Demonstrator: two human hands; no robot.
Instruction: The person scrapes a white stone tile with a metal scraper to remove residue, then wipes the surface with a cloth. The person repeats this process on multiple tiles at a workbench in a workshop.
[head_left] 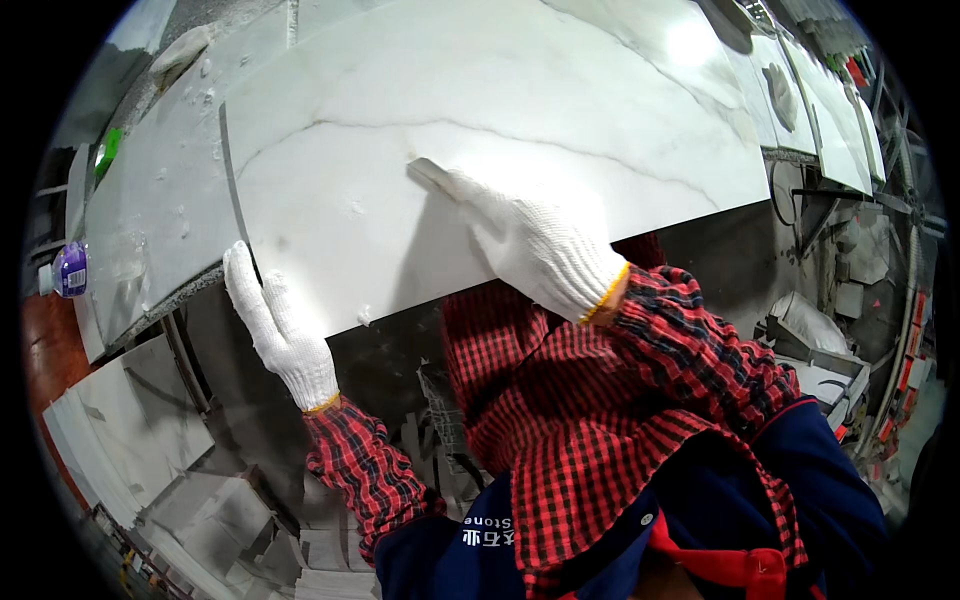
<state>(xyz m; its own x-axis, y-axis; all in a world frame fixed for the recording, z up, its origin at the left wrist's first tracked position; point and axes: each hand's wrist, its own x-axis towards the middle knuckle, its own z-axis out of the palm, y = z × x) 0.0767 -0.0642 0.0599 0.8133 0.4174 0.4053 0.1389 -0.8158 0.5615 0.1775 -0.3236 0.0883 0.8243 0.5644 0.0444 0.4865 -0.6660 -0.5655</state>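
A large white marble-look slab (480, 80) with thin grey-brown veins lies before me. My right hand (540, 235), in a white knitted glove, is closed on a thin flat grey strip, like a scraper blade (430, 173). The blade's tip is at the slab's face; whether it presses there cannot be told, and its rear is hidden in the glove. At the slab's near left corner is my left hand (280, 325), gloved too, with its fingers stretched out along the edge and holding nothing. Small white crumbs (364, 315) sit by the near edge.
A second pale slab (165, 200) with white bits lies on the left, past a narrow gap. A purple bottle (70, 270) stands at its outer edge. Stacked panels (130, 430) lean at lower left. Another glove (781, 97) lies on a slab at far right.
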